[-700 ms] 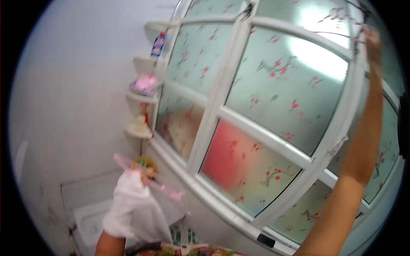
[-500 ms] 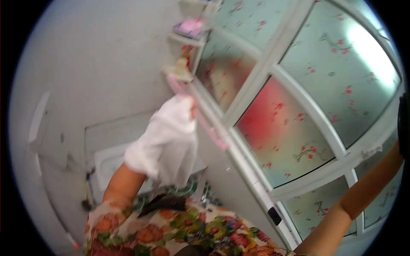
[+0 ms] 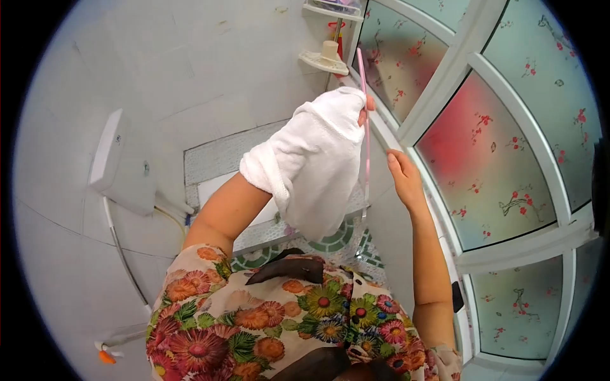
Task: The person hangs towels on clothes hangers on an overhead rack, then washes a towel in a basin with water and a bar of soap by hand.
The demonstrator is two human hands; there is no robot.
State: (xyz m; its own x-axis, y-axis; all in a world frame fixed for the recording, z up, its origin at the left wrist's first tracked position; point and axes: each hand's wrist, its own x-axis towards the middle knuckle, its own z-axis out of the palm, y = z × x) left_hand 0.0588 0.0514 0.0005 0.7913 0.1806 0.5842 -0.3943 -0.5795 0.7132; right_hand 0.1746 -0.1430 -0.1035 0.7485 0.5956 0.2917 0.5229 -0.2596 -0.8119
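A white towel [image 3: 311, 159] covers my left hand and wrist and hangs down below them. Only the fingertips of my left hand [image 3: 370, 109] show at its far edge, closed around a thin pink bar that looks like a clothes hanger [image 3: 367, 155] seen edge-on. The rest of that hand is hidden under the cloth. To the right, close to the hanger but apart from it, my right hand [image 3: 405, 174] is raised with its fingers stretched out and holds nothing.
Frosted door panels with red blossoms [image 3: 489, 159] stand along the right. A corner shelf [image 3: 324, 62] is on the far wall. At left is a white cistern [image 3: 124, 165] with a hose [image 3: 127, 254]. Patterned green tiles [image 3: 337, 238] cover the floor below.
My right hand has come in from the far right edge to beside the hanger. The view has shifted, and my left hand still holds the towel and hanger.
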